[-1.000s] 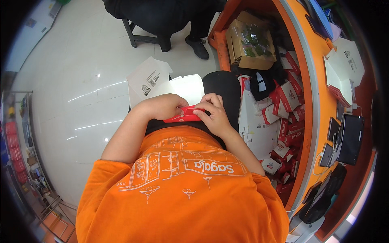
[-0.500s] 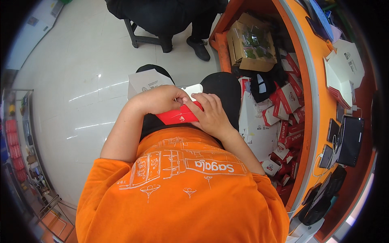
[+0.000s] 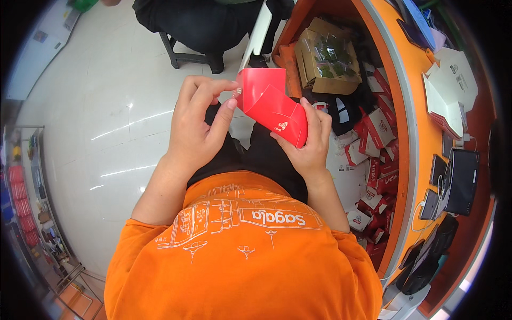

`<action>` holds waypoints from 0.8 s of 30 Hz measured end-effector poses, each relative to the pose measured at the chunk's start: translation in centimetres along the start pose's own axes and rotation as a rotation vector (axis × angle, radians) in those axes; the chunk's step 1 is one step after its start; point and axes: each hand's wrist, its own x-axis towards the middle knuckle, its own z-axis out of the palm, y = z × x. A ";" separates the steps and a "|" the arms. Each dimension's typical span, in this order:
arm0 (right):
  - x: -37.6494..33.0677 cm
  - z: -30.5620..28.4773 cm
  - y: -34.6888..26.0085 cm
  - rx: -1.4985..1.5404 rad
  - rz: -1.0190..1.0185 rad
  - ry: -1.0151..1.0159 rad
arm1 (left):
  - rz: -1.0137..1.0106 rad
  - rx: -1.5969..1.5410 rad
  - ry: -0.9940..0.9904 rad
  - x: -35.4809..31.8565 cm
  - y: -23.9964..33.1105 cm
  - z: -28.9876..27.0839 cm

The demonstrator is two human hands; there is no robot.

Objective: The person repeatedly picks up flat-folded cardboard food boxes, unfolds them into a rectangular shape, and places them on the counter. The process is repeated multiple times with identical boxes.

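Note:
A red folding carton [image 3: 273,111], part folded with its side panels standing up, is held above my lap. My right hand [image 3: 311,143] is closed on its right end, thumb on the near face and fingers round the side. At the carton's left edge is my left hand [image 3: 196,120], its fingers bent and apart. Its index fingertip appears to touch the left panel, with the thumb tip just below. A pale flap [image 3: 258,34] with its white inside showing rises from the far side of the carton.
A person in dark clothes [image 3: 200,24] sits on a dark stool [image 3: 186,55] ahead. To the right, an orange counter [image 3: 413,133] carries open cartons [image 3: 448,101], phones and a tablet [image 3: 462,184]. Beneath it lie many red and white cartons [image 3: 376,160] and a cardboard box [image 3: 333,85] of bagged greens.
The carton has been raised away from my belly and tilted, its pale flap now pointing away from me. My left hand has moved off its top to its left edge; my right hand grips its right end.

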 end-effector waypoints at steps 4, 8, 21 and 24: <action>0.7 -1.0 -0.8 -0.042 -0.096 -0.047 | -0.058 -0.032 0.007 -0.4 -1.0 1.2; 0.1 -0.7 -1.4 -0.016 -0.114 -0.064 | -0.099 -0.091 -0.045 -0.4 -1.3 1.3; 0.2 -0.6 -1.7 0.015 -0.032 0.052 | -0.323 -0.846 0.273 -2.1 -3.7 2.7; 0.3 -0.7 -1.4 0.010 -0.030 0.093 | -0.221 -0.671 0.153 -2.1 -3.9 2.6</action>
